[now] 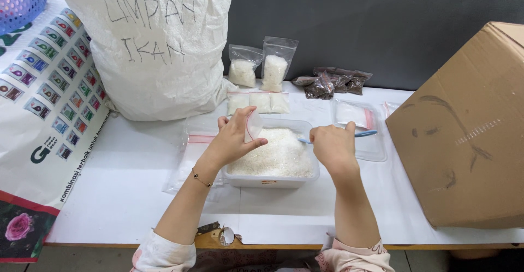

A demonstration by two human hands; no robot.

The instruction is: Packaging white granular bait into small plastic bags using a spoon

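Holding an empty small bag in left hand fingers, right hand grips a blue scoop over the tub; five filled bags wait behind.

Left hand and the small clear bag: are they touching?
Touching. The head view shows the left hand pinching the small clear bag above the tub of white grains.

Clear glossy plastic tub, grainy white granules inside. Thin transparent film pouch in left hand. Blue plastic spoon in right hand. Coarse woven white sack. Matt brown cardboard box. Smooth white tabletop.
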